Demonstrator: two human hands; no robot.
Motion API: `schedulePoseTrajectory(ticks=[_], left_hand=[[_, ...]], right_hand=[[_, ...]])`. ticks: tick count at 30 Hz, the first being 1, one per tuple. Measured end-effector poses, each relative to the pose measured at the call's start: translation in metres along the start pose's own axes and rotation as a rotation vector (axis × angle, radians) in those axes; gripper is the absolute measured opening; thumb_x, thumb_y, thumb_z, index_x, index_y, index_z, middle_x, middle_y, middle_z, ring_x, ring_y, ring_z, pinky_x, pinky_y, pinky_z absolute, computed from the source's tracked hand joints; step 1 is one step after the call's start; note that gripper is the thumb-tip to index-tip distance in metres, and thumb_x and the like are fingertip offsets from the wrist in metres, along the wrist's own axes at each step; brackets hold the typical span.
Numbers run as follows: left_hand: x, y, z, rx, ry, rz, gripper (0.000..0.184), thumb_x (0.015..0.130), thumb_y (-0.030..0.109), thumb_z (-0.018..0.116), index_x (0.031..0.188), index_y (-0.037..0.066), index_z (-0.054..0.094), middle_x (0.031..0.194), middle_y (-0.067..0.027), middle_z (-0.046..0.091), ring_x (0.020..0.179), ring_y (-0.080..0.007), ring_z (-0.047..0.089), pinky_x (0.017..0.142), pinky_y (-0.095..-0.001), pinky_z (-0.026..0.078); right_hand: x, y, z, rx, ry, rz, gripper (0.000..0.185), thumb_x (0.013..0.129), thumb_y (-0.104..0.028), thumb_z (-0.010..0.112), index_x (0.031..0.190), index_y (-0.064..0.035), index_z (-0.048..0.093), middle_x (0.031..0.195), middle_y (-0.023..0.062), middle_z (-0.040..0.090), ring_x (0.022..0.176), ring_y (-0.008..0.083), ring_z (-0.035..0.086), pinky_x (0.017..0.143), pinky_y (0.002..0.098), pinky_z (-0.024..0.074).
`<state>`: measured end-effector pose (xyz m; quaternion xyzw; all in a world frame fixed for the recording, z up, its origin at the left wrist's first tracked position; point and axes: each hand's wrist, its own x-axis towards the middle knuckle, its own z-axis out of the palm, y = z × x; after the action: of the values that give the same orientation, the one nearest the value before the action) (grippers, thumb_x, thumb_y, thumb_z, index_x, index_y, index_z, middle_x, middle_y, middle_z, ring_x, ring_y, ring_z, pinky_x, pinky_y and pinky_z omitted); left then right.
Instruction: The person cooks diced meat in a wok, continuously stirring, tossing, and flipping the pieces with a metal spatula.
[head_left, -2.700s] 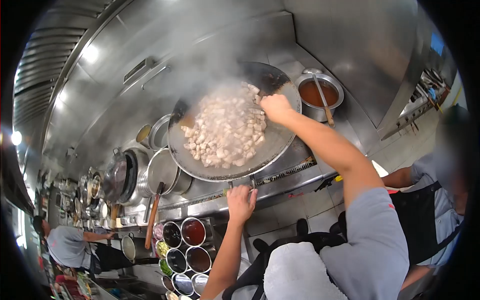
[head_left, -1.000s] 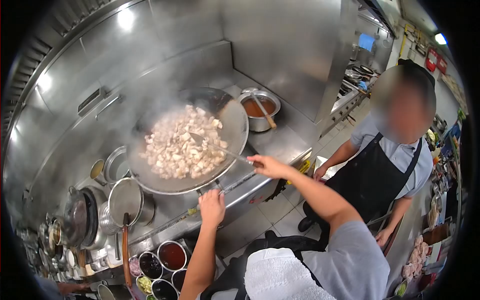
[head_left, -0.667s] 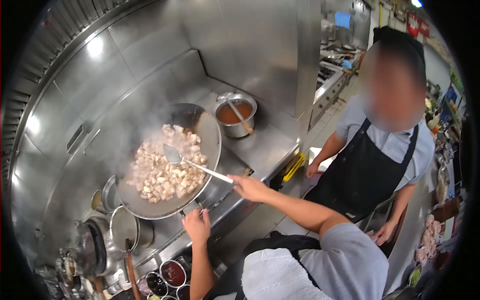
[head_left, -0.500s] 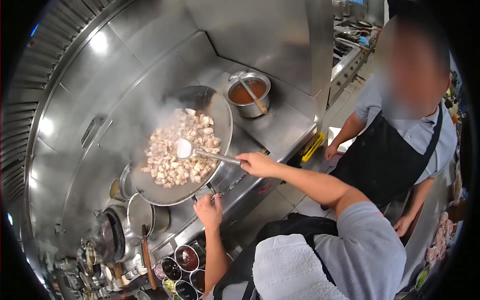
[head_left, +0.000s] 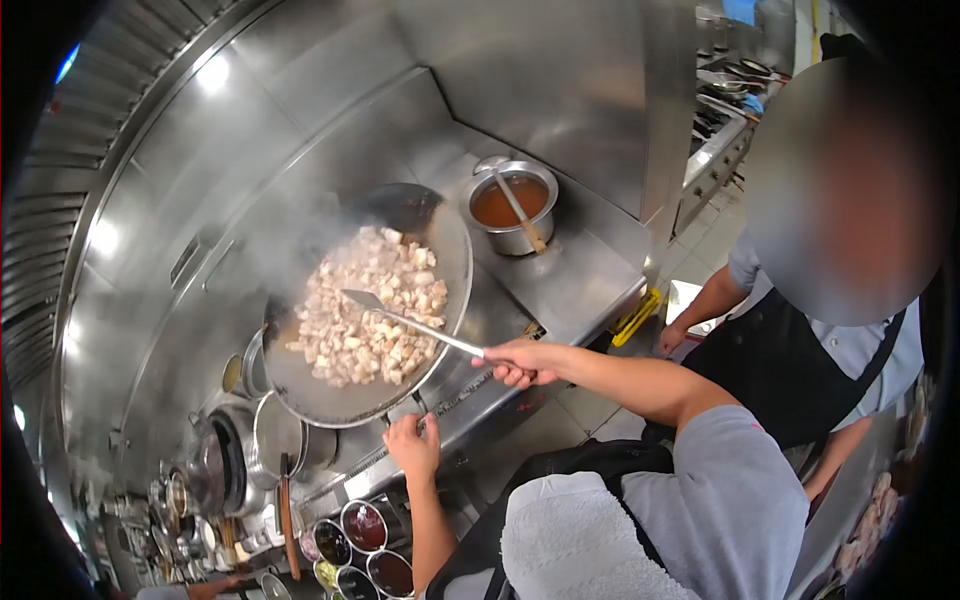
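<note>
A large wok full of pale, steaming meat chunks sits on the steel range. My right hand is closed around the end of a long metal spatula. Its blade rests among the chunks, turned nearly edge-on. At the wok's near rim, my left hand has its fingers curled at the loop handle; part of that grip is hidden.
Behind the wok stands a pot of reddish-brown liquid with a wooden-handled ladle. Sauce containers and a stockpot are at lower left. A co-worker in a black apron stands at right.
The spatula has turned from showing its flat face to nearly edge-on, and my right wrist has rolled. My left hand stays at the wok's handle. The whole view has shifted slightly.
</note>
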<state>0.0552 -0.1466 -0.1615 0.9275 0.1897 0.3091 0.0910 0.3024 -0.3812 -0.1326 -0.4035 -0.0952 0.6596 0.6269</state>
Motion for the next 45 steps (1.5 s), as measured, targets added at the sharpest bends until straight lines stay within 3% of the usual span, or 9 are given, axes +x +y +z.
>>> schedulePoseTrajectory(ticks=[8, 9, 10, 13, 18, 24, 32, 41, 45], left_hand=[[0.012, -0.016, -0.009, -0.030, -0.263, -0.030, 0.029, 0.094, 0.034, 0.078, 0.080, 0.010, 0.068, 0.070, -0.0100, 0.067, 0.072, -0.0349, 0.067, 0.075, -0.0509, 0.046], [0.014, -0.016, -0.010, -0.054, -0.249, 0.025, 0.029, 0.093, 0.034, 0.078, 0.079, 0.010, 0.068, 0.073, -0.0109, 0.069, 0.074, -0.0353, 0.069, 0.075, -0.0511, 0.047], [0.011, -0.017, -0.012, -0.047, -0.239, -0.005, 0.029, 0.093, 0.034, 0.078, 0.079, 0.010, 0.068, 0.073, -0.0109, 0.069, 0.074, -0.0353, 0.069, 0.075, -0.0511, 0.047], [0.011, -0.017, -0.009, -0.063, -0.138, 0.033, 0.031, 0.092, 0.034, 0.078, 0.076, 0.011, 0.066, 0.075, -0.0111, 0.070, 0.075, -0.0353, 0.070, 0.076, -0.0506, 0.048], [0.024, -0.011, -0.024, -0.109, -0.138, 0.013, 0.033, 0.092, 0.034, 0.078, 0.073, 0.012, 0.062, 0.075, -0.0103, 0.069, 0.075, -0.0349, 0.069, 0.074, -0.0494, 0.045], [0.030, -0.019, -0.010, -0.093, -0.075, 0.006, 0.040, 0.087, 0.037, 0.083, 0.068, 0.016, 0.055, 0.067, -0.0074, 0.061, 0.065, -0.0315, 0.063, 0.067, -0.0469, 0.043], [0.033, -0.022, -0.004, -0.037, -0.021, -0.042, 0.043, 0.081, 0.036, 0.086, 0.064, 0.017, 0.051, 0.061, -0.0014, 0.055, 0.056, -0.0256, 0.056, 0.060, -0.0414, 0.039], [0.033, -0.033, -0.016, -0.070, -0.138, 0.038, 0.042, 0.091, 0.043, 0.083, 0.072, 0.016, 0.058, 0.066, -0.0041, 0.061, 0.064, -0.0277, 0.065, 0.063, -0.0430, 0.045], [0.033, -0.044, -0.034, -0.191, -0.257, 0.113, 0.035, 0.099, 0.041, 0.075, 0.082, 0.013, 0.062, 0.075, -0.0070, 0.066, 0.069, -0.0309, 0.068, 0.067, -0.0462, 0.049]], right_hand=[[0.017, -0.036, 0.003, -0.782, 0.363, -0.227, 0.032, 0.104, -0.038, 0.075, 0.111, -0.0070, 0.072, 0.077, -0.0008, 0.063, 0.059, 0.0076, 0.056, 0.045, 0.0263, 0.0420], [0.024, -0.050, -0.008, -1.036, 0.427, -0.379, 0.034, 0.104, -0.038, 0.075, 0.113, -0.0050, 0.074, 0.078, 0.0014, 0.065, 0.062, 0.0114, 0.061, 0.051, 0.0315, 0.0487], [0.028, -0.065, -0.019, -1.218, 0.538, -0.470, 0.038, 0.095, -0.038, 0.077, 0.111, -0.0036, 0.080, 0.096, 0.0169, 0.080, 0.086, 0.0311, 0.078, 0.080, 0.0485, 0.0589], [0.000, -0.134, -0.005, -1.559, 0.830, -0.389, 0.036, 0.099, -0.038, 0.071, 0.119, -0.0087, 0.078, 0.109, 0.0189, 0.080, 0.105, 0.0389, 0.076, 0.090, 0.0516, 0.0591], [0.005, -0.236, 0.014, -1.902, 1.049, -0.222, 0.031, 0.099, -0.035, 0.072, 0.113, -0.0082, 0.079, 0.106, 0.0209, 0.080, 0.104, 0.0396, 0.078, 0.090, 0.0527, 0.0623], [0.144, -0.351, -0.061, -2.114, 0.730, -0.212, 0.029, 0.093, -0.029, 0.077, 0.111, -0.0066, 0.079, 0.111, 0.0226, 0.079, 0.108, 0.0416, 0.076, 0.093, 0.0545, 0.0609], [0.342, -0.387, 0.018, -2.286, 0.181, -0.386, 0.022, 0.088, -0.014, 0.072, 0.109, -0.0101, 0.076, 0.108, 0.0140, 0.080, 0.106, 0.0383, 0.076, 0.091, 0.0523, 0.0597], [0.231, -0.306, 0.116, -2.644, 0.044, -0.479, 0.018, 0.094, -0.013, 0.064, 0.108, -0.0071, 0.073, 0.092, 0.0139, 0.080, 0.091, 0.0359, 0.080, 0.078, 0.0499, 0.0627], [0.143, -0.244, 0.135, -2.657, 0.271, -0.483, 0.017, 0.098, -0.019, 0.065, 0.106, -0.0051, 0.070, 0.081, 0.0151, 0.078, 0.081, 0.0366, 0.079, 0.071, 0.0508, 0.0619]])
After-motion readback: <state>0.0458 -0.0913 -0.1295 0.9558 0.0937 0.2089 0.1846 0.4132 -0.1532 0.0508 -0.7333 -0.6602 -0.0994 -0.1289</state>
